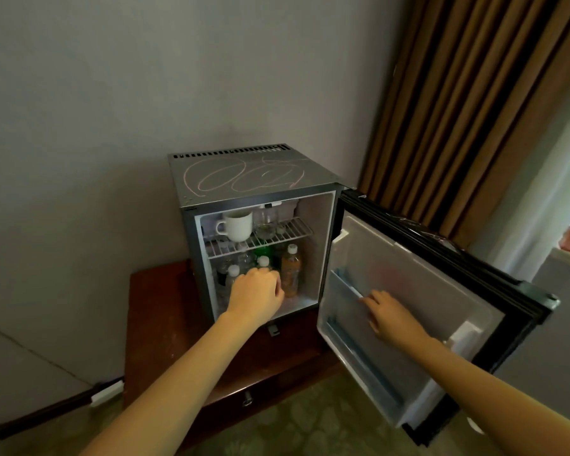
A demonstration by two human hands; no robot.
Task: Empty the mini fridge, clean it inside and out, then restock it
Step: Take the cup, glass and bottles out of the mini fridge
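The grey mini fridge stands on a dark wooden cabinet, chalk-like scribbles on its top. Its door is swung wide open to the right. On the wire shelf sit a white mug and a clear glass. Below stand several bottles, among them an orange drink bottle and a white-capped clear bottle. My left hand reaches into the lower compartment, fingers curled around the clear bottle. My right hand rests flat on the door's inner shelf rail.
The wooden cabinet has a drawer pull at its front. A grey wall is behind, brown curtains at the right beside a window. A green patterned carpet covers the floor. A white plug block lies by the skirting at the left.
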